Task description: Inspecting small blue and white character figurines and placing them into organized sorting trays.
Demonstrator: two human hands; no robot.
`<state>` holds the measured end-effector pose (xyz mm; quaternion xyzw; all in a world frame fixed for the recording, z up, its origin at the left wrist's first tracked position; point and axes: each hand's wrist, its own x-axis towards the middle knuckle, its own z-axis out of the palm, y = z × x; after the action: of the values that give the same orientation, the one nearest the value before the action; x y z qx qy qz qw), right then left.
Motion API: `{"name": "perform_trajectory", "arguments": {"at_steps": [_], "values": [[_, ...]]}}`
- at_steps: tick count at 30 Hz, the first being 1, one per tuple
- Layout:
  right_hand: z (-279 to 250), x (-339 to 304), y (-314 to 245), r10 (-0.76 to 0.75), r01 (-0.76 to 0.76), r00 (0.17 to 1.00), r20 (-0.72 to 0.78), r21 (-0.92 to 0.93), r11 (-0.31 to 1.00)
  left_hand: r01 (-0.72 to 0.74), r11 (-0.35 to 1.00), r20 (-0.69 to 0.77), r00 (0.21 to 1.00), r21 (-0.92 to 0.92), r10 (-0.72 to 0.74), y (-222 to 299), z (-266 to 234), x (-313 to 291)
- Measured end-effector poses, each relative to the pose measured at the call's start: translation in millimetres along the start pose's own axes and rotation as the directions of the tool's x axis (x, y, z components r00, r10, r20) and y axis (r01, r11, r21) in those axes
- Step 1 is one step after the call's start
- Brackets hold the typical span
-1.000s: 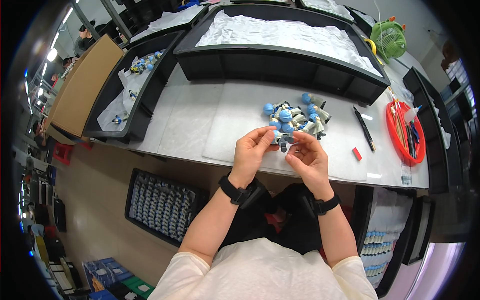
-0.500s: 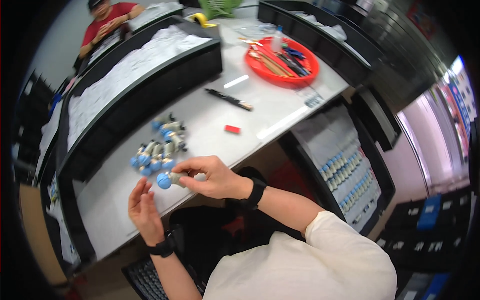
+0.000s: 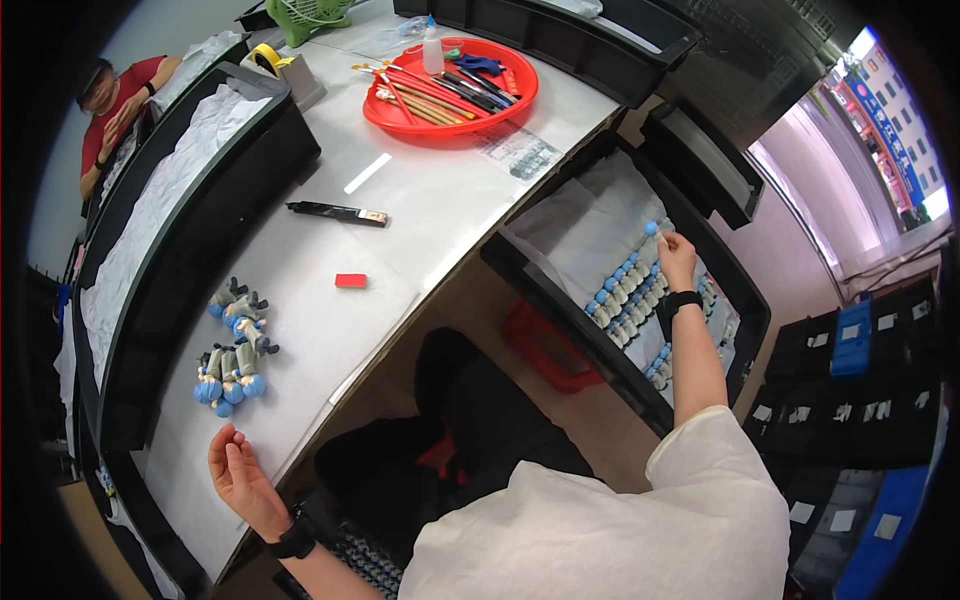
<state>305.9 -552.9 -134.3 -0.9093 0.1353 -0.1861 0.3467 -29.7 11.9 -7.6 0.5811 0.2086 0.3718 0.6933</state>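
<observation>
My right hand (image 3: 678,262) is stretched out over a black tray (image 3: 745,385) on the right, its fingers closed on a small figurine (image 3: 651,229). Only the figurine's blue head shows clearly; the fingers hide its body. Rows of similar blue-headed figurines (image 3: 628,292) lie in that tray on white paper. Over the near part of the white table, my left hand (image 3: 242,482) is held palm up, loosely curled, with nothing in it. Just beyond its fingertips is a loose pile of blue-and-grey figurines (image 3: 232,372), some lying across each other.
A red eraser-like block (image 3: 351,281) and a black marker (image 3: 338,213) lie mid-table. Farther back stands a red round tray (image 3: 385,125) with brushes, pens and a bottle. A long black bin (image 3: 190,240) lined with white cloth borders the left; a person in red sits beyond.
My right hand has carried the figurine from above the table to the tray on the right. My left hand stays near the pile. The view has turned to the right.
</observation>
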Motion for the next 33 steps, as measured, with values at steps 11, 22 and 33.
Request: {"name": "perform_trajectory", "arguments": {"at_steps": [11,22,33], "values": [[57,14,87,0.078,-0.024,0.988,0.132,-0.373,0.928,0.037,0.998,-0.091,0.995,0.053,-0.032,7,-4,0],[61,49,103,-0.068,0.066,0.997,-0.022,-0.091,0.994,0.092,0.995,-0.079,0.993,0.04,-0.089,10,17,1],[39,-138,-272,-0.581,0.019,0.699,0.417,0.801,0.599,-0.116,0.156,0.113,0.993,0.981,0.025,76,42,61]]}}
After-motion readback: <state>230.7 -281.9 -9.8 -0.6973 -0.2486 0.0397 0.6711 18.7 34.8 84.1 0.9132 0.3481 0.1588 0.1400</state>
